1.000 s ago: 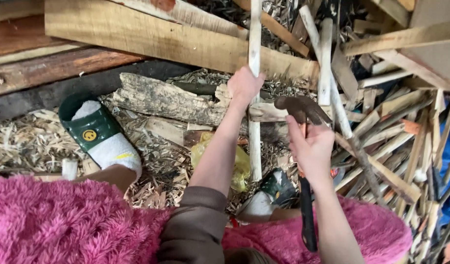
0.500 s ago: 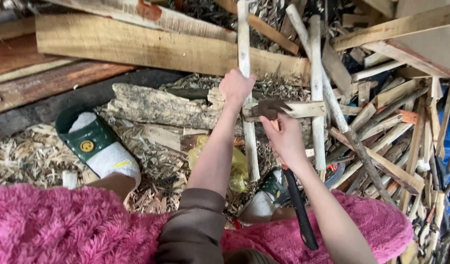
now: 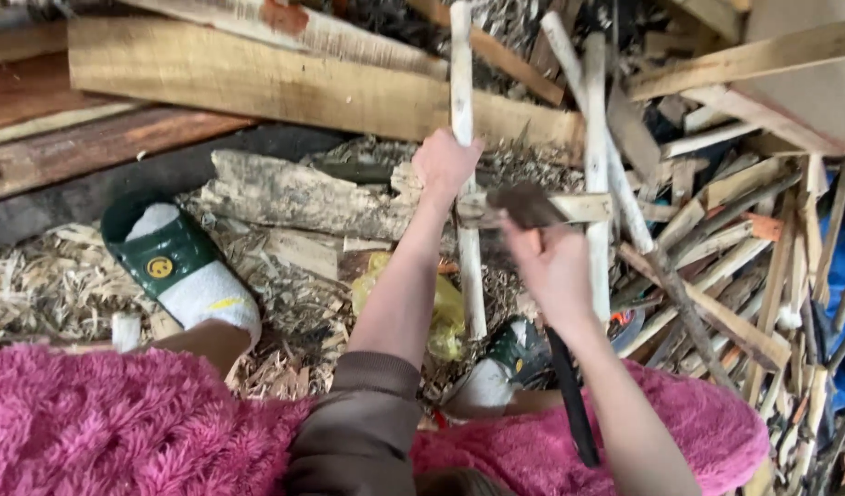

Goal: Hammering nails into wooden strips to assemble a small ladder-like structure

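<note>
The pale stick (image 3: 463, 184) stands nearly upright at the middle of the scene, its top running out past the far edge of the view and its foot down among the wood shavings (image 3: 46, 276) on the ground. The left hand (image 3: 444, 165) is wrapped around the stick partway up, its grip pressed tight on the wood. Just to the right, the right hand (image 3: 553, 266) is closed around the dark handle of a hatchet (image 3: 533, 207); the handle runs back along the forearm toward the near edge, and the blurred dark head lies against the stick just below the left hand. A short pale offcut (image 3: 579, 208) lies crosswise behind the hatchet head.

A second pale stick (image 3: 595, 165) stands just right of the hatchet, with another leaning across it. Beyond that, to the right, a loose heap of split kindling (image 3: 744, 276) fills the ground. Behind the left hand lies a rough, weathered log (image 3: 294, 197), and farther off a long light plank (image 3: 285, 87) rests on edge, with darker boards (image 3: 83, 152) to its left.

On the near left, a foot in a white sock and green slipper (image 3: 170, 266) rests on the shavings; the other slippered foot (image 3: 505, 363) shows between the forearms, close to the stick's foot. A crumpled yellow bag (image 3: 445, 317) lies just left of the stick's lower end. Fluffy pink cloth (image 3: 101, 427) covers the person's lap along the near edge, and a brown sleeve (image 3: 363, 422) covers the left upper arm.
</note>
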